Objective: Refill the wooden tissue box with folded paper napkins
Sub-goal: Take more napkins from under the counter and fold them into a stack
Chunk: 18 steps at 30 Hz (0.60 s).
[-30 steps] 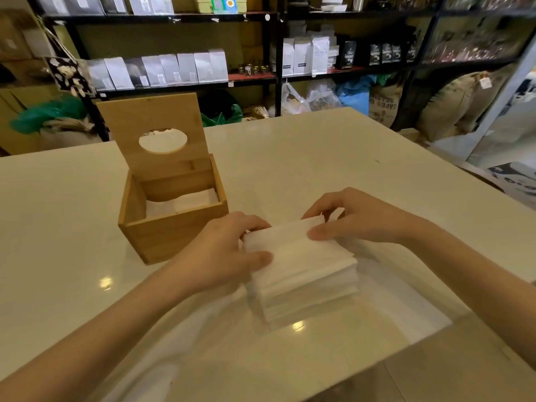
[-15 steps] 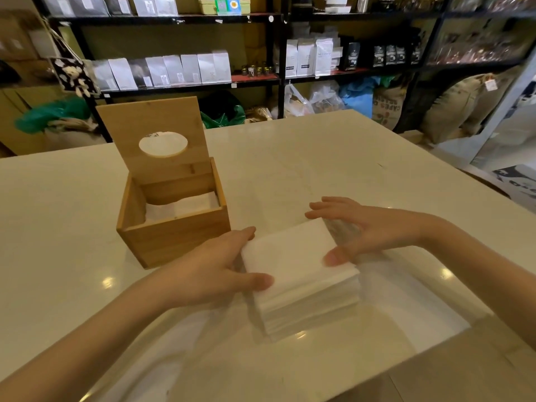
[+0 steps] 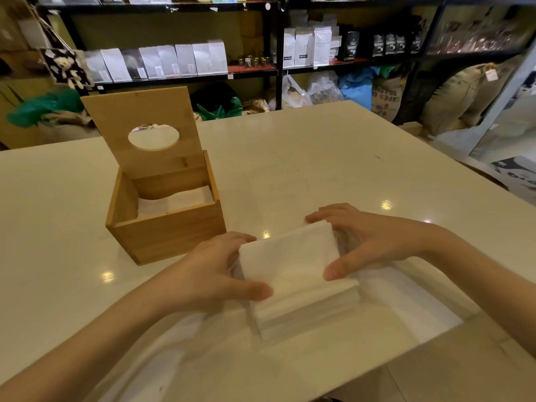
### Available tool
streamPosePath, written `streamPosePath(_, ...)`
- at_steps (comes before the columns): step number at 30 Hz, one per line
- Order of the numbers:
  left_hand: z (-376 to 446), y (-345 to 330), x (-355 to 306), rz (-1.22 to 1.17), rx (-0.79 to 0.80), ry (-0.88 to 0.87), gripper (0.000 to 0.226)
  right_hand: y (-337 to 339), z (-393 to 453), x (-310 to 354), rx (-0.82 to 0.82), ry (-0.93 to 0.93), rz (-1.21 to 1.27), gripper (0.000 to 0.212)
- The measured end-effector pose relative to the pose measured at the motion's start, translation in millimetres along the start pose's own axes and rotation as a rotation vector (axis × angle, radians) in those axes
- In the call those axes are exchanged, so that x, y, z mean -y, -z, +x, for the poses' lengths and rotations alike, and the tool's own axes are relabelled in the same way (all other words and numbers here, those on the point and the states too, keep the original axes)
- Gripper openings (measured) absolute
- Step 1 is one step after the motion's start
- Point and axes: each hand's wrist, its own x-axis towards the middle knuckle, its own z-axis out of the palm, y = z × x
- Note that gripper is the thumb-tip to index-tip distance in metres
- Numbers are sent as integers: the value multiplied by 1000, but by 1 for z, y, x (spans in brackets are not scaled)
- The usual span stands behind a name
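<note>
Both hands are now gripping the sides of the upper part of the napkin stack, where half a second ago the right hand was only lying flat along its edge with straight fingers. The left hand is holding the left side, with the thumb lying on top near the front corner. The right hand is holding the right side, its thumb pressing on the top sheet and its fingers curling round the far edge. The upper napkins are looking slightly turned against the lower ones, so I judge that a bundle is being separated from the stack, which is resting near the front edge of the surface.

The step in hand seems to be taking one portion of napkins for loading. The next move is calling for a firm squeeze from both sides, a lift, and a carry to the left and away, then a lowering straight down into the opening.

The wooden tissue box is standing on the left part of the surface, close to the left hand but not touching it. Its lid, with an oval hole, is standing upright at the back. Inside, white napkins are already lying low, with much room above them.
</note>
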Motion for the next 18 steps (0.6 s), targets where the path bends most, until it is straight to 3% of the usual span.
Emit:
streamPosePath(5, -4, 0, -4, -2, 28, -19, 39, 1, -2, 1, -20, 18, 46, 65)
streamPosePath(12, -9, 0, -11, 2, 9, -15, 35, 4, -7, 10, 1, 102, 161, 33)
streamPosePath(18, -12, 3, -13, -82, -47, -57, 36, 6, -7, 10, -20, 98, 208, 51)
